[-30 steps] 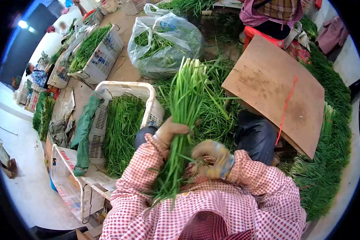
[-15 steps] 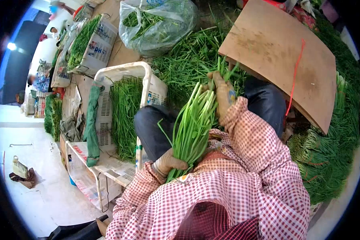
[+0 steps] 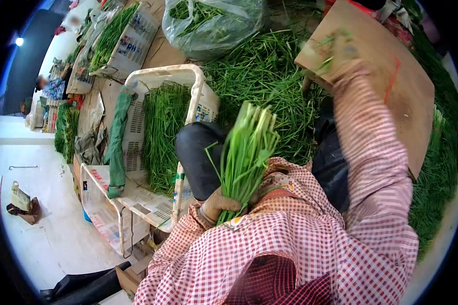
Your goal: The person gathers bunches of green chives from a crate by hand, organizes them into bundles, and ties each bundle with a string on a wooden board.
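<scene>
Board [image 3: 376,81] at right. Crate [image 3: 197,91] at left, greens [image 3: 163,137] inside. Loose pile [image 3: 269,71] between. Bunch [image 3: 247,152] right of crate, tilted, pale ends up; left hand [image 3: 220,206] clenched around lower part. Right hand [image 3: 345,53] over board, blurred, strands [image 3: 326,44] at it; grip unclear.

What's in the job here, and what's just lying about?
In the job:
left hand, gripping the chive-like bunch
right hand, blurred, with green strands, over the brown board
Probably: loose greens pile, white crate

Seemingly just lying about:
green cloth
hooked rod
brown bundle
</scene>
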Demonstrator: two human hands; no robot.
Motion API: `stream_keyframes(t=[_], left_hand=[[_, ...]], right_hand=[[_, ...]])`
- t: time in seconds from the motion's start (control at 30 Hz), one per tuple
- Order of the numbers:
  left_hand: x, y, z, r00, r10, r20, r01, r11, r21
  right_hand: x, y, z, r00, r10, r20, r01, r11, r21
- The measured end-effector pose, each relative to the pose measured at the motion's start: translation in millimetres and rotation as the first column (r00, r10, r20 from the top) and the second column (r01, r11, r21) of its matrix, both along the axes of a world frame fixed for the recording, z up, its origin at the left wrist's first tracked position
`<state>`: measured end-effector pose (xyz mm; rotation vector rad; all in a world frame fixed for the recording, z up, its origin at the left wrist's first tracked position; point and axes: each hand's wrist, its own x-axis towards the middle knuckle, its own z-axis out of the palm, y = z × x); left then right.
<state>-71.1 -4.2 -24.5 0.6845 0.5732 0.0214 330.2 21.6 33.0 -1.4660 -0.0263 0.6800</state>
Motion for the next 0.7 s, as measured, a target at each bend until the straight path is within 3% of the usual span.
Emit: stream_keyframes(t=[0.03, 0.1, 0.17, 0.2, 0.27, 0.33, 0.37, 0.4, 0.47, 0.53, 0.6, 0.63, 0.67, 0.7], left_hand=[[-2.8, -1.9, 3.4, 0.998, 0.035, -0.050, -0.035, 0.999, 0.003], [-15.5, -1.6, -22.4, 0.999, 0.052, -0.001, -0.051, 0.998, 0.030], [-7.6, -3.3, -27.7, 0.986, 0.127, 0.104, -0.110, 0.982, -0.152], [0.4, -8.0, -12.0, 0.983, 0.186, 0.003, -0.183, 0.973, -0.141], [7.4, -9.1, -7.9, 0.981, 0.194, 0.010, -0.191, 0.973, -0.129], [14.4, -9.8, -12.8, 0.967, 0.255, 0.008, -0.254, 0.966, -0.038], [11.6, -9.2, -18.4, 0.969, 0.246, -0.002, -0.246, 0.969, -0.036], [6.6, -10.1, -24.7, 0.965, 0.259, -0.038, -0.258, 0.966, 0.016], [7.9, -14.2, -20.5, 0.939, 0.317, -0.133, -0.304, 0.947, 0.106], [15.6, -19.2, -6.0, 0.929, 0.332, -0.161, -0.314, 0.941, 0.129], [14.6, -19.6, -6.2, 0.928, 0.333, -0.166, -0.312, 0.940, 0.142], [12.8, -18.8, -8.0, 0.928, 0.335, -0.165, -0.314, 0.939, 0.139], [11.2, -18.4, -9.4, 0.936, 0.317, -0.155, -0.299, 0.946, 0.125], [9.4, -18.5, -9.7, 0.943, 0.298, -0.148, -0.283, 0.953, 0.111]], right_hand=[[14.2, -11.1, 20.4, 0.999, -0.020, 0.030, 0.017, 0.996, 0.085], [38.3, -17.5, 9.2, 0.979, -0.161, 0.128, 0.131, 0.968, 0.215], [38.5, -40.3, -42.6, 0.954, 0.130, 0.270, -0.129, 0.991, -0.022], [31.0, -57.5, -67.1, 0.910, 0.280, 0.307, -0.243, 0.958, -0.154], [-32.7, -81.4, -58.9, 0.832, 0.528, 0.167, -0.491, 0.843, -0.220], [-99.0, -89.6, -36.1, 0.745, 0.665, 0.047, -0.654, 0.743, -0.147], [-118.0, -88.6, -33.8, 0.725, 0.688, 0.006, -0.685, 0.723, -0.095], [-130.9, -88.9, -57.1, 0.742, 0.663, 0.102, -0.666, 0.746, -0.010], [-142.5, -81.4, -66.9, 0.733, 0.672, -0.106, -0.647, 0.737, 0.197], [-145.4, -79.2, -56.5, 0.645, 0.755, 0.120, -0.751, 0.655, -0.079], [-142.9, -73.2, -65.0, 0.433, 0.823, 0.369, -0.740, 0.558, -0.376], [-138.7, -71.0, -59.8, 0.430, 0.824, 0.368, -0.741, 0.555, -0.378], [-132.8, -69.1, -50.5, 0.348, 0.898, 0.268, -0.776, 0.436, -0.456], [-130.9, -69.6, -62.6, 0.309, 0.907, 0.284, -0.798, 0.410, -0.441]])
